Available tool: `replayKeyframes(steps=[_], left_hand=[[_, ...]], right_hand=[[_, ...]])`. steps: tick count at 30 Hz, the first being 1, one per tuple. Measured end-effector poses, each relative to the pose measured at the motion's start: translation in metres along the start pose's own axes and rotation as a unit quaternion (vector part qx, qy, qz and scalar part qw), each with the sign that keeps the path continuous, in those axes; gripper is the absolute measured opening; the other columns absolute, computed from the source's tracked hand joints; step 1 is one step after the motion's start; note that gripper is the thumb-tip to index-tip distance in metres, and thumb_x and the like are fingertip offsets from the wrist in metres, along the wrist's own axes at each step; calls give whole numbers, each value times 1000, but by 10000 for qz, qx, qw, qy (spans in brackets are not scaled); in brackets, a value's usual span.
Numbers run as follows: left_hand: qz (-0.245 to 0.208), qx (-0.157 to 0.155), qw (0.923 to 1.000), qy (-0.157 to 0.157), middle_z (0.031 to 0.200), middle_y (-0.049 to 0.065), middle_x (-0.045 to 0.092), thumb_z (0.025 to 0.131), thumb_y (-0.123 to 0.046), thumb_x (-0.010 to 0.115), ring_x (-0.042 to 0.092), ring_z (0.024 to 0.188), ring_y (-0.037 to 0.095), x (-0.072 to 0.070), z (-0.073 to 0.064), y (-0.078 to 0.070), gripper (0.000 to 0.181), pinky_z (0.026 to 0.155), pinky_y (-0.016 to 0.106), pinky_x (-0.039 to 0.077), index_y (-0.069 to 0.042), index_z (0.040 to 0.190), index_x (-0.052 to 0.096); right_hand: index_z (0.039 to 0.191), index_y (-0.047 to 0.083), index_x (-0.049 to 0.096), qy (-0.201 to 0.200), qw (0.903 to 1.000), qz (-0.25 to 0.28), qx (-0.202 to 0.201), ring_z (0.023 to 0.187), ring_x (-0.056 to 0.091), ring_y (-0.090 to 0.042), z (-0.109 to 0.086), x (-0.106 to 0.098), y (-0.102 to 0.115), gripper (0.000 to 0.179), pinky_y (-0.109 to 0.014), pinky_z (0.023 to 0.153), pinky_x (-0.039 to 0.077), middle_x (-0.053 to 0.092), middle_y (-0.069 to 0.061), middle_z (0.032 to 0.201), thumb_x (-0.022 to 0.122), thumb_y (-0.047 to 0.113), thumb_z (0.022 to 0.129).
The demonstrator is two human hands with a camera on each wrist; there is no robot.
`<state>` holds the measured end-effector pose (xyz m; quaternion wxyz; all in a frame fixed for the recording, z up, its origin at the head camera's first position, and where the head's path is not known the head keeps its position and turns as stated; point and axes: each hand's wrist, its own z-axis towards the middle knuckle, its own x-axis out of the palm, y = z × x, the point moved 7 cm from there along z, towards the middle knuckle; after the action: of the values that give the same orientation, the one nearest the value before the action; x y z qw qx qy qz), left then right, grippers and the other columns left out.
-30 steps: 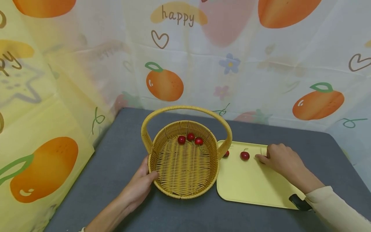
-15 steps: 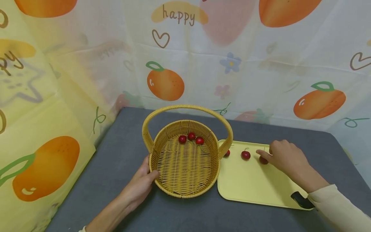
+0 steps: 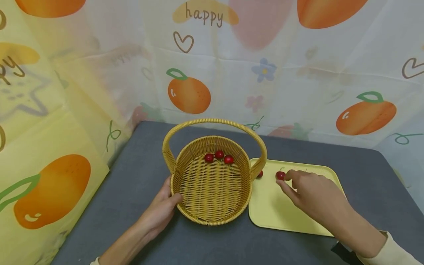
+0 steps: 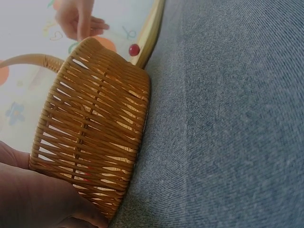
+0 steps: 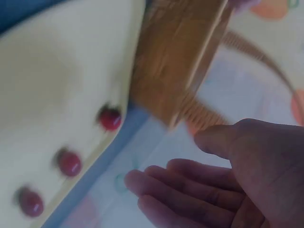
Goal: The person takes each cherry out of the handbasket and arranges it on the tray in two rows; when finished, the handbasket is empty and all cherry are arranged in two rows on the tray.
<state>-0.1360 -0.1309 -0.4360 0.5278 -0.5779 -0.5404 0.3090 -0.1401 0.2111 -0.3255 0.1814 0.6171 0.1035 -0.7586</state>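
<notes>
My left hand (image 3: 160, 206) grips the near-left rim of a round woven basket (image 3: 212, 198), thumb inside and fingers outside. Three red cherries (image 3: 209, 158) lie at the far side of the basket floor. To the right, my right hand (image 3: 318, 195) hovers over a yellow tray (image 3: 268, 217), its thumb and index finger apart beside the middle cherry (image 3: 280, 175). The right wrist view shows this hand (image 5: 213, 185) empty with relaxed fingers. Another cherry (image 3: 260, 174) sits partly behind the basket handle; a third cherry (image 5: 31, 203) on the tray is covered by my hand in the head view.
A grey cloth (image 3: 126, 191) covers the table. The basket's tall arched handle (image 3: 212, 120) rises above it, and the basket overlaps the tray's left edge in the head view. A fruit-print curtain (image 3: 228, 88) hangs behind and along the left.
My right hand has lifted off the rightmost tray cherry and moved left to the middle one. The left hand keeps its hold on the basket, which stays in place.
</notes>
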Motion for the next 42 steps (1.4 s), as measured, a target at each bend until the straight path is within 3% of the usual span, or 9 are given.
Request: replayKeyframes(steps=[6,11,15,19,24,29,33,38,42], left_hand=[[19,80,10000,36,169,10,20,97,8,43,16,156,26,0,0,0,86,125,50,11,-14,168,1],[-2,100,9999,16,170,10,19,97,9,44,16,156,26,0,0,1,87,125,49,11,-15,169,1],[-33,129,9999,-15,170,10,19,96,9,43,16,156,26,-2,0,1,87,125,49,11,-14,169,1],[-60,192,9998,-40,169,12,21,96,11,42,19,155,27,-3,-1,1,86,125,49,12,-12,168,2],[-50,190,9998,-3,168,13,24,96,10,42,22,154,28,-1,0,2,83,125,49,15,-13,168,5],[-64,220,9997,-42,168,13,22,96,10,41,19,155,28,-1,1,2,82,125,49,13,-11,167,5],[-40,259,9996,-72,169,14,22,97,10,42,18,156,28,-2,1,3,82,126,49,13,-11,167,6],[-26,362,9993,-66,169,14,23,96,10,43,19,156,29,-1,2,2,81,126,49,14,-10,167,8],[-41,419,9991,-60,169,15,23,95,11,43,19,156,29,-2,1,-1,82,126,50,12,-10,166,8]], right_hand=[[95,19,72,-113,9976,339,-588,58,44,4,-4,-6,50,15,-23,49,39,55,16,69,80,32,94],[96,20,72,43,9934,670,-932,59,43,4,10,-9,85,14,-20,50,38,56,15,73,77,34,97],[103,15,72,163,9900,789,-1155,55,44,-1,34,-9,112,19,-21,50,39,62,10,78,73,34,100],[113,10,75,67,9882,797,-1309,60,58,-8,68,-9,141,27,-24,52,46,72,3,88,69,35,103],[92,16,69,-74,9898,704,-1233,56,53,-11,111,-9,165,24,-27,51,44,58,5,69,63,34,106],[72,16,56,187,9940,460,-971,52,47,-13,156,7,171,38,-27,47,40,48,1,61,61,31,107],[72,14,56,942,9942,387,-360,56,49,-15,184,39,158,37,-30,50,43,50,-1,67,65,28,106],[72,13,57,1792,9832,339,88,53,46,-14,198,76,144,37,-31,49,40,46,0,63,64,27,106],[80,10,65,2044,9785,256,93,48,49,-13,201,92,144,31,-29,46,40,52,-1,61,67,28,105]])
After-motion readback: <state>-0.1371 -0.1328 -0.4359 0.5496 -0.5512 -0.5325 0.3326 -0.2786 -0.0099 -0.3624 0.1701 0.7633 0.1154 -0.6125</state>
